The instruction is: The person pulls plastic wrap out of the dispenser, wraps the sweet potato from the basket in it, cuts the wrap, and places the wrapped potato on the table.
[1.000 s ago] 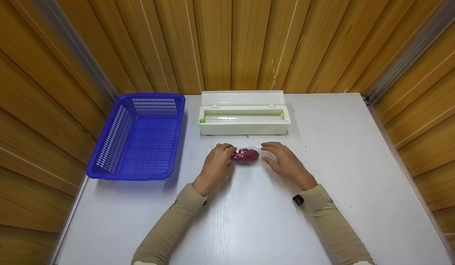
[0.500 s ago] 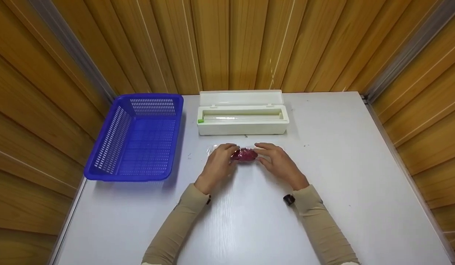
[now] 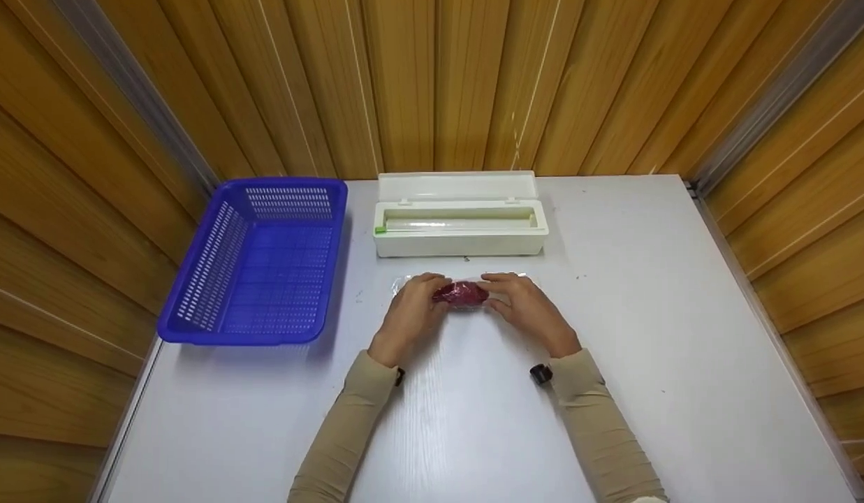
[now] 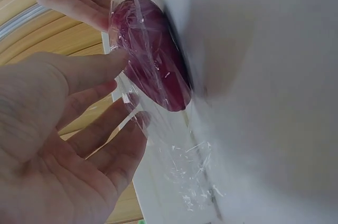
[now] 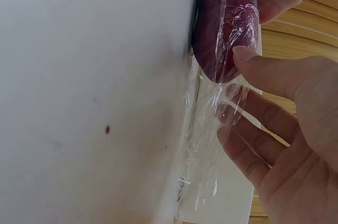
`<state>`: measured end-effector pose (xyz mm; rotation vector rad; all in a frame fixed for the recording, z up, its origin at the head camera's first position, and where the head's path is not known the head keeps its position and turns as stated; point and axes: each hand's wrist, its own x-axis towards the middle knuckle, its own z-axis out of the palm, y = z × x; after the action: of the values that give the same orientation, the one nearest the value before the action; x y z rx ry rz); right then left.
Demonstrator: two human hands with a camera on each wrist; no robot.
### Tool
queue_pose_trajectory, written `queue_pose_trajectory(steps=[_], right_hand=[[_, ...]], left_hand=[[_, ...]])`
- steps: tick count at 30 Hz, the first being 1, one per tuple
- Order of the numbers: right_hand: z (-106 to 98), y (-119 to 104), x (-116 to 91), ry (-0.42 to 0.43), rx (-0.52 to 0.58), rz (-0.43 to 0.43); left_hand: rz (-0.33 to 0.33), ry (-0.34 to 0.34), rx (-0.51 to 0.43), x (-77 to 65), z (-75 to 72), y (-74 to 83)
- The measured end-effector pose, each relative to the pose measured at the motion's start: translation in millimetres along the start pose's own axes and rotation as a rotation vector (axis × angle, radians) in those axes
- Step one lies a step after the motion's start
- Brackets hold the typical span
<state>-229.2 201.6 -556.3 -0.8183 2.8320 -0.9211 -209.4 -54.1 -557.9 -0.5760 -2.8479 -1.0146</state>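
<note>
A dark red, oval, sweet-potato-like root (image 3: 461,294) lies on the white table, wrapped in clear plastic film (image 4: 185,166). Its glossy skin shows through the creases, and it tapers toward the ends. My left hand (image 3: 414,311) holds the wrapped root at its left end, thumb on the near side and curved fingers on the far side. At the opposite end my right hand (image 3: 529,307) does the same, its thumb (image 5: 251,63) against the root and its fingertips behind the film. Loose film trails out past both ends, partly hidden under the hands in the head view.
Behind the hands stands a white cling-film dispenser (image 3: 461,244), lid raised, with a roll of film (image 3: 466,224) inside and a green slider (image 3: 381,230) at its left. A blue perforated basket (image 3: 253,334) stands at the left. Wood-patterned walls (image 3: 466,84) border the white table (image 3: 655,314).
My right hand has moved left, from just off the root's right end to a hold on it. The left hand stays at its end, and the root has shifted slightly left.
</note>
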Motion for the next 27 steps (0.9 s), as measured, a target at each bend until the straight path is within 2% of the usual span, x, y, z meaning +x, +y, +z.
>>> queue_pose_trajectory(steps=[5, 14, 19, 27], right_hand=[[0.6, -3.0, 5.3, 0.0, 0.004, 0.025], [0.4, -3.0, 6.1, -0.014, 0.085, 0.14], [2.9, 1.8, 6.5, 0.003, 0.16, 0.134], [5.7, 7.5, 4.3, 0.015, 0.208, 0.161]], left_hand=[[-0.013, 0.0, -0.029, 0.3, 0.7, -4.3], [-0.023, -0.006, -0.089, -0.3, -1.0, -10.1], [-0.011, -0.002, -0.092, -3.2, -1.0, -15.4], [-0.007, -0.006, -0.146, -4.9, -1.3, -20.7]])
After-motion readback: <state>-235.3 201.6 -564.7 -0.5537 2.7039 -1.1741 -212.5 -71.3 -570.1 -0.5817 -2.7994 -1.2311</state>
